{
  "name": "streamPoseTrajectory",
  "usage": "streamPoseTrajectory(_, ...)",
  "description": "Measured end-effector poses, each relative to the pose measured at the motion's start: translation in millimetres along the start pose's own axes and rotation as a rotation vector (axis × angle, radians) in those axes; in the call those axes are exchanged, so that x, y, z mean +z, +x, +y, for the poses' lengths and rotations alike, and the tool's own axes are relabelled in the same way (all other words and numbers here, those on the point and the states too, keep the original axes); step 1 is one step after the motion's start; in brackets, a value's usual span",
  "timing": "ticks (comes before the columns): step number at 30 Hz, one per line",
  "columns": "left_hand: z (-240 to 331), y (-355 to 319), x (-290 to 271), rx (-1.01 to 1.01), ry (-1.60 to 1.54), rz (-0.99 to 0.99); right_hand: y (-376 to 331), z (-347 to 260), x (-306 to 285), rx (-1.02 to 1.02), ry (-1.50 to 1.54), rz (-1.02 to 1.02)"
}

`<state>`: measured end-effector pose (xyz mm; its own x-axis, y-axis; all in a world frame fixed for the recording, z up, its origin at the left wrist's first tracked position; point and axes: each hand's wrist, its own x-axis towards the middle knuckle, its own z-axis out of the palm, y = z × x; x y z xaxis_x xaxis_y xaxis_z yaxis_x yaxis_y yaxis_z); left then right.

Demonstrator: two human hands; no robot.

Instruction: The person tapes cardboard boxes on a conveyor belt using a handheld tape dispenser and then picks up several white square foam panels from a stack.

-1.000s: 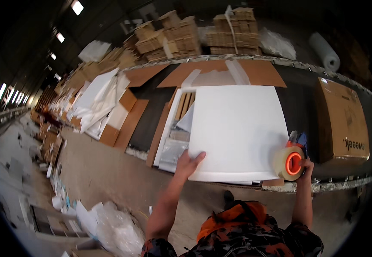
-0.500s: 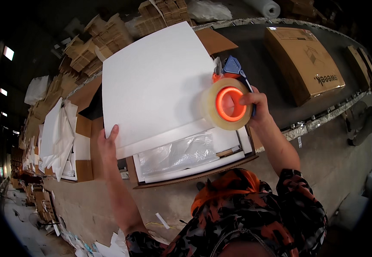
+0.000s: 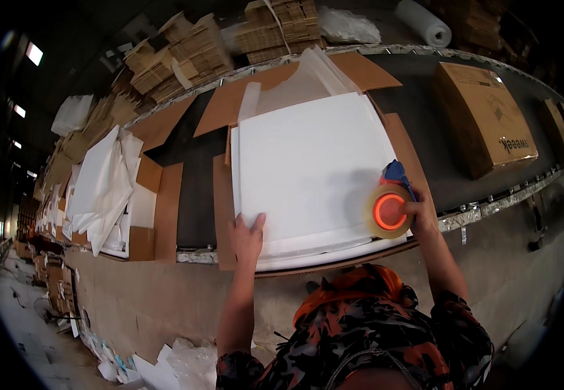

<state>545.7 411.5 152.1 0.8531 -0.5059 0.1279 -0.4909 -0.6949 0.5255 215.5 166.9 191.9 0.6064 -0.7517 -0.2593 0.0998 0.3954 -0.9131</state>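
Observation:
A white foam sheet lies over the open cardboard box in front of me, covering its contents. My left hand is at the sheet's near left corner, thumb on top, fingers closed at the edge. At the near right corner, my right hand grips a tape dispenser with a blue part and a large roll of clear tape on an orange core. The dispenser is above the sheet. Thin translucent wrapping sticks out beyond the far edge.
The box rests on a dark conveyor with metal side rails. To the right stands a closed carton; to the left, an open box with white foam sheets. Stacked flat cardboard and a roll of wrap lie beyond.
The foam sheet has come down from a raised, tilted position onto the box, hiding the plastic-wrapped contents. Both hands moved down with it, and the right still holds the tape dispenser.

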Motion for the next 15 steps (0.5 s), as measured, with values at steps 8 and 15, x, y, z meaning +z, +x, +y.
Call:
streamPoseTrajectory(8,17,-10,-21,-0.010,0.133,-0.231,-5,31,-38,-0.006,-0.015,0.188)
streamPoseTrajectory(15,16,-12,-31,-0.038,0.033,-0.157,-10,1,-21,-0.126,-0.183,-0.014)
